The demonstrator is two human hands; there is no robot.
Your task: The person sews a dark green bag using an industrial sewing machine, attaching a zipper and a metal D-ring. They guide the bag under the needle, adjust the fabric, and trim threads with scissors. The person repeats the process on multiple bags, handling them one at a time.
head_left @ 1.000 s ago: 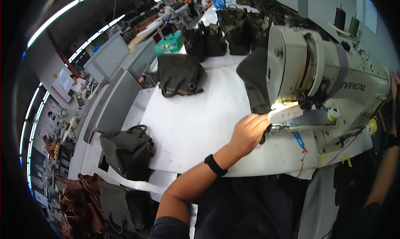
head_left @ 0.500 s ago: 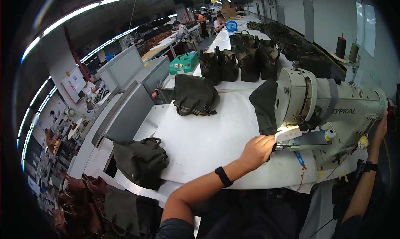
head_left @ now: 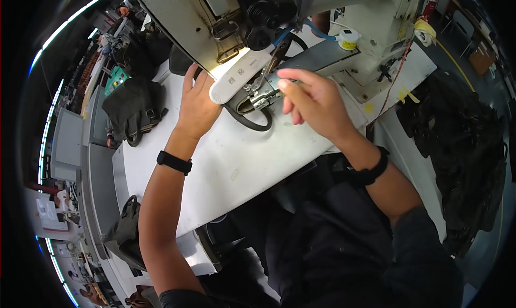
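Observation:
A pale sewing machine stands over a dark bag, mostly hidden behind its head. From under the machine's white lamp, a dark looped handle comes out onto the table. My left hand lies along the bag left of the lamp, fingers stretched out, their tips partly hidden. On the other side, my right hand hovers beside the metal sewing fittings. Its fingers are loosely bent and apart, with nothing visible in them.
Another dark bag sits on the white table at the far left, and one more rests nearer. A green box stands behind them. Dark bags are piled at the right. A small white bottle is on the machine arm.
The view has swung down and right, closer to the machine. My right hand has left the machine's far right end and come to the sewing area. My left hand stays beside the lamp.

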